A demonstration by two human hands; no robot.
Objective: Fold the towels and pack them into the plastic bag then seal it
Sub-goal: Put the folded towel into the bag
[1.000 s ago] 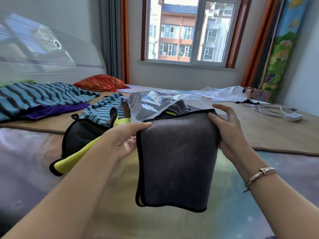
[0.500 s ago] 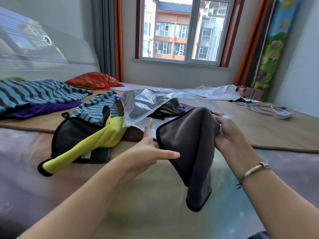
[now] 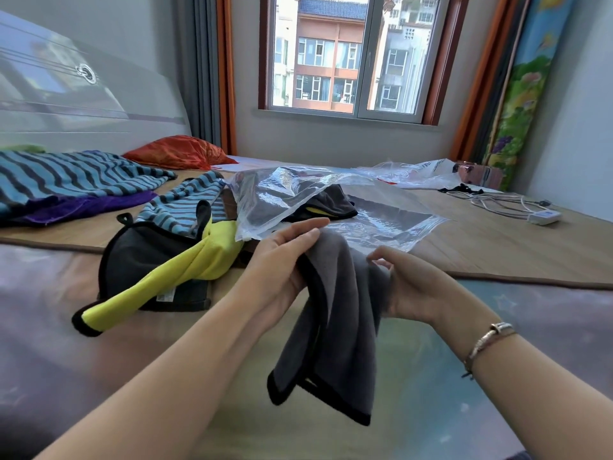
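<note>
A grey towel with black trim point(image 3: 335, 330) hangs bunched in the air between my hands, above the bed's front part. My left hand point(image 3: 282, 260) grips its upper left edge, thumb in front and fingers stretched behind the cloth. My right hand point(image 3: 411, 287) pinches the upper right edge with curled fingers. Just beyond lies the clear plastic bag point(image 3: 278, 200), mouth open toward me, with a dark folded towel point(image 3: 331, 204) partly inside. A yellow and black towel point(image 3: 166, 277) and a blue striped towel point(image 3: 185, 207) lie to the left.
A second blue striped towel point(image 3: 66, 177) over a purple one point(image 3: 86, 207) lies far left by the headboard. An orange pillow point(image 3: 179, 154) sits behind. Another plastic bag point(image 3: 414, 172), a white power strip with cables point(image 3: 544, 216) and a bamboo mat point(image 3: 497, 247) lie to the right.
The towel, held spread flat a second ago, dropped from my left hand and hung from my right. My left hand has now taken hold of it again, bunching it between both hands.
</note>
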